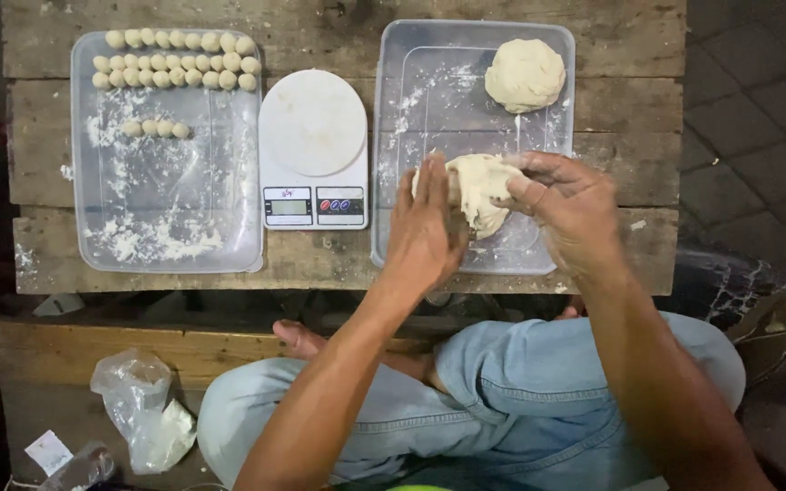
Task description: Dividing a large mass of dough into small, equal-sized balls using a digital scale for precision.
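Note:
Both hands hold a pale lump of dough (479, 186) above the right-hand clear plastic tray (420, 73). My left hand (425, 227) presses its fingers against the lump's left side. My right hand (570, 205) grips the lump from the right with curled fingers. A second, rounder dough mass (525, 75) rests in the far right corner of that floured tray.
A white digital kitchen scale (313, 150) stands between two trays on the worn wooden table (320, 36). The left tray (170, 236) holds rows of several small dough balls (175, 64) and scattered flour. A crumpled plastic bag (143, 409) lies on the floor by my jeans-clad legs.

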